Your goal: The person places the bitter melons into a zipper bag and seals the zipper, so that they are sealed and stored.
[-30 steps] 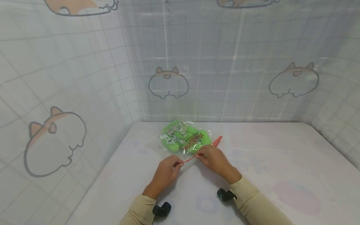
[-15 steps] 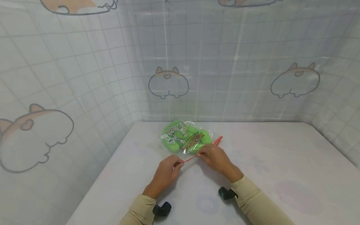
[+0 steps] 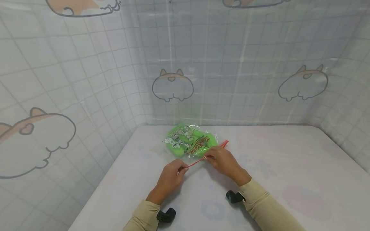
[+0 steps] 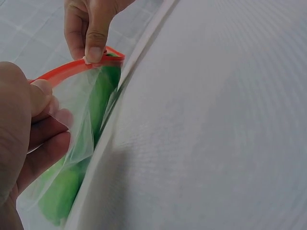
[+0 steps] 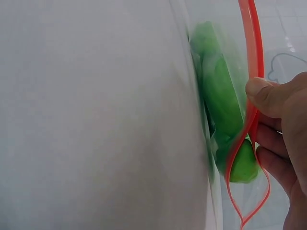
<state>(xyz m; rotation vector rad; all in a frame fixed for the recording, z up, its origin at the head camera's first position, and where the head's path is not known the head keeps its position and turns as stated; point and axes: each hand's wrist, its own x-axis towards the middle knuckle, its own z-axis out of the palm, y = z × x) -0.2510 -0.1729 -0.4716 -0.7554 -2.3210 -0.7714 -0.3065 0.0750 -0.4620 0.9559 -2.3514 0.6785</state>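
A clear zip bag (image 3: 199, 142) with printed characters and red lettering lies on the table, filled with smooth green pieces (image 5: 221, 96) whose kind I cannot tell. My left hand (image 3: 170, 176) pinches the left end of its red zip strip (image 4: 67, 72). Farther along the strip, my right hand (image 3: 224, 162) pinches it between thumb and fingers, at a small whitish slider (image 4: 86, 60). Between both hands the strip runs taut and its two sides lie together. Beyond the right hand, the right wrist view shows the two red edges gaping apart in a loop.
The bag is near the back of a white table (image 3: 274, 179) with faint printed shapes. Sheets with a grid and cartoon dogs (image 3: 172, 85) hang behind and at both sides. A black wrist camera (image 3: 166, 215) sits under the left cuff; the right cuff has another.
My right hand has shifted slightly right along the red strip, so the stretch between the hands is a little longer. The left hand and the bag have hardly moved.
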